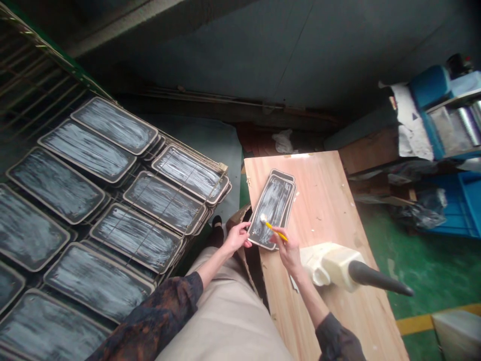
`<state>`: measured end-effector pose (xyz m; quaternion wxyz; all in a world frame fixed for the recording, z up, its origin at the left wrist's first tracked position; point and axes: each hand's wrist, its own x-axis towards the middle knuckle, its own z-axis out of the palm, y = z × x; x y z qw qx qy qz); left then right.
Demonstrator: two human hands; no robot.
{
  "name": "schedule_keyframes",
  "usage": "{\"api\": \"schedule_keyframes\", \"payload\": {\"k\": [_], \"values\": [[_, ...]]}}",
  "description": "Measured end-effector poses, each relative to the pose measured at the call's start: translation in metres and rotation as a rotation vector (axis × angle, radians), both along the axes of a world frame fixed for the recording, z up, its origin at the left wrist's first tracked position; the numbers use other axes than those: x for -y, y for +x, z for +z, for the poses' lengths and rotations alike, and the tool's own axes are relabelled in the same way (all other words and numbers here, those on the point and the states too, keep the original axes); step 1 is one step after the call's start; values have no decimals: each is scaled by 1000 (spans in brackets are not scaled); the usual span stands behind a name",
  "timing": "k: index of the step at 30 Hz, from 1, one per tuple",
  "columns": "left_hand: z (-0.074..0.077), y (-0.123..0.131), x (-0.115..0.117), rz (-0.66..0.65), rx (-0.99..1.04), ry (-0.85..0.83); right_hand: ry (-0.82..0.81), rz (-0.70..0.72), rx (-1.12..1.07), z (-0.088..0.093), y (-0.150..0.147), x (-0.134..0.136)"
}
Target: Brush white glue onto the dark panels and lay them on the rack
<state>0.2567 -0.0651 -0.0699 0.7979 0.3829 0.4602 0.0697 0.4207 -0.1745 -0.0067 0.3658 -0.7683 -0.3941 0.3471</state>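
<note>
A dark rectangular panel (268,200) with rounded corners, a pale border and whitish streaks lies on top of others like it on the wooden tabletop (326,205). My left hand (237,237) pinches its near left corner. In my right hand (289,253) is a small brush (277,231) with a yellow handle, its white-coated tip against the streaked face. Beside my right forearm, a cream plastic bottle (338,263) with a long dark grey nozzle lies on its side, next to a white container (313,263).
At left, a wire rack (221,168) bears several stacks of similar streaked panels (137,238). A blue bin (458,205) and shelves with wrapped rolls stand at right. Small white bits dot the tabletop. The floor (417,265) is green with a yellow line.
</note>
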Motion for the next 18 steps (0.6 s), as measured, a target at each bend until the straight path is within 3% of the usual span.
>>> {"api": "schedule_keyframes", "payload": {"k": [5,9,14,18], "values": [[2,0,1,-2,-3,7,-7,-148,-254,9,-40,24],[2,1,3,2,-21,27,-5,-247,-410,9,-44,36],[2,3,3,-27,-49,58,24,-382,-392,1,-11,40],[-1,6,2,-55,-60,86,145,-450,-278,-13,30,18]]}}
